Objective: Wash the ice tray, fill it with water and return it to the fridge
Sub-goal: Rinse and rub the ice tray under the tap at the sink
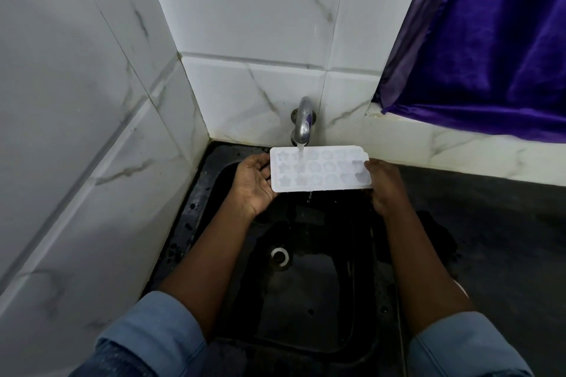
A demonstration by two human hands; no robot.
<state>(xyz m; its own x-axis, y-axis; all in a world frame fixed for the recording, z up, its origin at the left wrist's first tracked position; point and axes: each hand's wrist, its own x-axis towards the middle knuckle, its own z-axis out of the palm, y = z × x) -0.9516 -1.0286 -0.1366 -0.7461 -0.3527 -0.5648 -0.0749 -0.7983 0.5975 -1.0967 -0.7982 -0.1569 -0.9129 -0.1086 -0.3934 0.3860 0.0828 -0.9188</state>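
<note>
White ice tray [321, 173], ends gripped by left hand [252, 185] and right hand [386, 188]; tap stream [300, 152] lands nearer the left, so hold level and slide leftward.

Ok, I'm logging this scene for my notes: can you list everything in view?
ice tray: one, white, under the tap, over the sink
tap: one, silver, on the back wall
water: one stream, clear, falling onto the ice tray
sink: one, black, below the ice tray
drain: one, silver, in the sink floor
counter: one, dark grey, right of the sink
wall tiles: many, white, left and behind
curtain: one, purple, upper right
sleeves: two, blue, bottom corners
left hand: one, holds the ice tray's left end
right hand: one, holds the ice tray's right end
</note>
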